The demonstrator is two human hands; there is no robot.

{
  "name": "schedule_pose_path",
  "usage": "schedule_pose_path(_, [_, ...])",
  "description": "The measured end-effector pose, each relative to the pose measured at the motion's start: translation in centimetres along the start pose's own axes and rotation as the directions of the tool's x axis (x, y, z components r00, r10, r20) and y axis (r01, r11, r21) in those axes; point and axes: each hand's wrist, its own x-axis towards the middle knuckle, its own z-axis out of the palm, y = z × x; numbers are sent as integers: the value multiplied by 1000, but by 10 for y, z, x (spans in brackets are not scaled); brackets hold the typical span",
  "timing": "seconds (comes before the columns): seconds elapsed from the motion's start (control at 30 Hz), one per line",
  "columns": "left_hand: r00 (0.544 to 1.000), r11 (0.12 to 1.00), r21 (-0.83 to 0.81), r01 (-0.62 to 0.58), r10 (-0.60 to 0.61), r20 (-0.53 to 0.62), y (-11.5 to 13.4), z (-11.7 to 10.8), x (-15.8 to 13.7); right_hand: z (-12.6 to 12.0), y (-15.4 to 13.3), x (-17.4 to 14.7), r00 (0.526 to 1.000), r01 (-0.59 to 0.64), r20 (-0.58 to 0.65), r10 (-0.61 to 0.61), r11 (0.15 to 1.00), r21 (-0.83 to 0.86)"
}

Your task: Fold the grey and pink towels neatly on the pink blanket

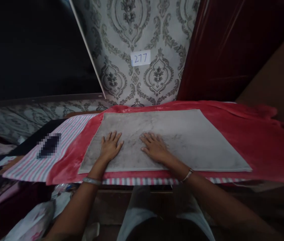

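A grey, plush-looking rectangular cloth [202,144] lies spread flat in front of me, its left half darker and ruffled. On its left part rests my left hand [111,146], palm down with fingers spread. Near the middle of the cloth my right hand [155,146] also lies flat, fingers stretched out. Neither hand grips anything. Beneath the grey cloth is a larger red plush blanket [252,140], bunched up at its far right. Under both shows a striped sheet [73,129] in pink, grey and white.
A dark screen [36,50] stands at the back left. Patterned wallpaper [134,83] bears a paper label [140,58] reading 277. A dark red glossy panel [214,50] rises at the back right. A blurred-out dark object [49,146] lies on the striped sheet. Bags and cloths [31,221] fill the lower left.
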Motion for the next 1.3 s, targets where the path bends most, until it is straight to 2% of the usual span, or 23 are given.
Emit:
schedule_pose_path(0.07, [1000,1000,0,3,-3,-3,0,2,4,-5,42,-19,992,-123,-27,121,991,-62])
schedule_pose_path(0.13, [1000,1000,-6,6,-6,-5,1,2,7,-12,93,-48,960,-279,-49,275,953,-116])
schedule_pose_path(0.2, [1000,1000,-9,3,-3,-14,3,1,6,-19,146,-85,904,-427,-66,422,895,-127])
schedule_pose_path(0.3, [1000,1000,-19,-5,5,-20,5,-1,3,-27,213,-141,794,-607,-101,600,792,-65])
schedule_pose_path(0.4, [1000,999,-43,-4,4,-20,6,0,2,-33,244,-177,717,-695,-99,690,719,-15])
schedule_pose_path(0.47, [1000,998,-58,-1,0,-22,6,1,2,-37,238,-183,679,-728,-151,719,685,-15])
schedule_pose_path(0.5, [1000,998,-64,0,-2,-23,6,2,2,-39,227,-181,680,-722,-197,706,691,-18])
schedule_pose_path(0.53, [1000,998,-69,0,-2,-24,7,3,2,-40,212,-175,701,-694,-249,668,720,-24])
schedule_pose_path(0.6, [1000,997,-78,1,-3,-23,8,2,2,-38,174,-157,792,-563,-317,522,825,-48])
schedule_pose_path(0.7, [1000,996,-91,4,-3,7,8,-1,0,-25,117,-123,922,-311,-274,275,945,-98])
schedule_pose_path(0.8, [997,995,-99,-20,28,79,-2,-4,-9,-4,86,-101,969,-177,-197,147,974,-143])
schedule_pose_path(0.93, [993,997,-76,-2,11,116,-29,-7,-33,15,86,-99,979,-145,-163,119,977,-158])
schedule_pose_path(1.1, [980,977,-103,187,-178,92,-60,1,-67,16,92,-106,976,-139,-188,111,980,-142])
schedule_pose_path(1.17, [977,958,-189,214,-212,34,-72,8,-82,17,92,-107,974,-135,-201,107,982,-134])
schedule_pose_path(1.23, [975,924,-332,189,-218,-53,-85,13,-97,18,93,-107,972,-122,-215,93,985,-124])
schedule_pose_path(1.3, [960,847,-505,165,-256,-117,-99,13,-111,21,94,-107,973,-91,-222,64,989,-113])
